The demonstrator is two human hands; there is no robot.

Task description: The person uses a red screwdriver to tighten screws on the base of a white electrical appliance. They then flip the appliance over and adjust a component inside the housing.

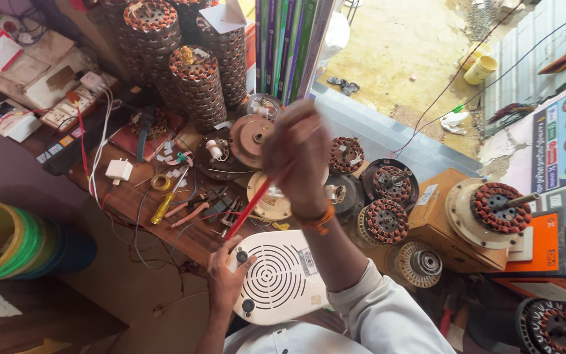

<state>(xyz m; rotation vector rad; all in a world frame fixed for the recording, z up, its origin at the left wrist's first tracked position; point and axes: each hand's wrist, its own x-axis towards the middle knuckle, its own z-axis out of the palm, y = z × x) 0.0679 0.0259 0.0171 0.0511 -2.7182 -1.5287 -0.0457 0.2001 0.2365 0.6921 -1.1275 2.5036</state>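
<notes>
- The round vented appliance [275, 276] sits at the bench's [191, 239] near edge, at 6 o'clock.
- The left hand [226, 283] rests on its 9 o'clock side.
- The right hand [296, 159] is above it at 12 o'clock, holding a screwdriver [247, 211] slanting down toward 7 o'clock.
- Stacked stators [194, 82] stand at 11 o'clock.
- Motor windings [384, 221] lie at 3 o'clock, beside a cardboard box [437, 223].

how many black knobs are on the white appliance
2 on the white appliance: one black knob beside the left hand, another near its lower edge; others may be hidden.
</notes>
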